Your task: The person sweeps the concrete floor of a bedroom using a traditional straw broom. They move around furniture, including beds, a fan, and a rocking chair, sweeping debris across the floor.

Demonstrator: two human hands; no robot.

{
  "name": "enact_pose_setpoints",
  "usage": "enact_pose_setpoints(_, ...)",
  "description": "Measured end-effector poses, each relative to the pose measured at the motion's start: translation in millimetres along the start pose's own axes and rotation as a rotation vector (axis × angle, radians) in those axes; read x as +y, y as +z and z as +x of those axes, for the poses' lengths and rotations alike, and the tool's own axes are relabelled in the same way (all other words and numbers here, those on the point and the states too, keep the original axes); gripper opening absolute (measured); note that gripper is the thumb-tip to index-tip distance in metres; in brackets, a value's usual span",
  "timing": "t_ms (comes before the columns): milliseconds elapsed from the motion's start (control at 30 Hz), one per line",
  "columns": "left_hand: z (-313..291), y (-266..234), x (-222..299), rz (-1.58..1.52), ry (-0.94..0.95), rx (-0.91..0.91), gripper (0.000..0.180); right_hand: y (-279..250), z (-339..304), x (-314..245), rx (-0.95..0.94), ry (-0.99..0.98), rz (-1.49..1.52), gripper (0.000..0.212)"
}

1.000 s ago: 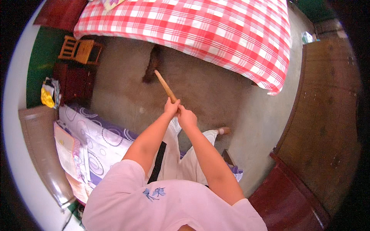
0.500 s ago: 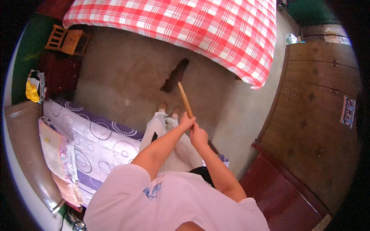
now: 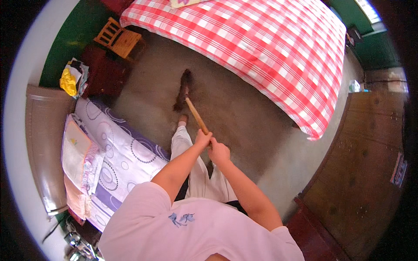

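Note:
A broom with a pale wooden handle [image 3: 197, 115] slants away from me toward the floor. Its dark brown, fuzzy-edged head [image 3: 183, 89] lies across the end of the handle, on the floor ahead and slightly left. My left hand [image 3: 203, 138] is wrapped round the handle's upper part. Just behind it, nearer my body, my right hand [image 3: 219, 152] is closed at the top end. The fingers of both hands are partly hidden from above.
A bed with a red-and-white checked cover [image 3: 244, 43] stands ahead. Left are a small wooden chair [image 3: 117, 39], a dark red cabinet [image 3: 104, 71] and a bed with a purple-and-white sheet [image 3: 126, 150]. A brown wooden wardrobe [image 3: 348, 174] lines the right.
The broom head has swung left and turned more lengthwise, with both hands still on the handle. My view has shifted, and one foot is now forward.

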State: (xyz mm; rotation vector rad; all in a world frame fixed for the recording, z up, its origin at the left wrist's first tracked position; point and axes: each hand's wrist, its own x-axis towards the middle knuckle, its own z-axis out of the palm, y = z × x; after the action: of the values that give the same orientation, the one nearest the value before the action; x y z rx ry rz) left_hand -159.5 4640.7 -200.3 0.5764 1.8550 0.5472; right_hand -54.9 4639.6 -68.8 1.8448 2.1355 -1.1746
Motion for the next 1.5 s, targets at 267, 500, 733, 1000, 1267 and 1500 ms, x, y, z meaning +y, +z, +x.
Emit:
enact_pose_setpoints(267,131,-178,-38,0.016,-0.124,0.194,0.037,102,145,-147,-0.209,-0.052,-0.059,0.024)
enact_pose_setpoints(500,187,-233,-25,0.151,-0.136,0.27,0.059,128,205,-204,-0.196,0.012,-0.091,0.033)
enact_pose_setpoints(733,135,-219,25,-0.14,-0.202,0.005,0.072,65,159,-231,-0.11,0.171,-0.05,0.03)
enact_pose_setpoints(1000,227,-281,66,-0.063,-0.002,0.167,0.065,79,253,-265,-0.022,0.074,0.061,0.042)
enact_pose_setpoints(1267,288,-238,102,0.169,0.013,0.121,0.07,73,307,-222,0.072,0.218,0.17,0.027)
enact_pose_setpoints(1500,198,-135,78,0.303,0.142,-0.159,0.073,47,186,-134,0.234,0.355,0.264,0.032)
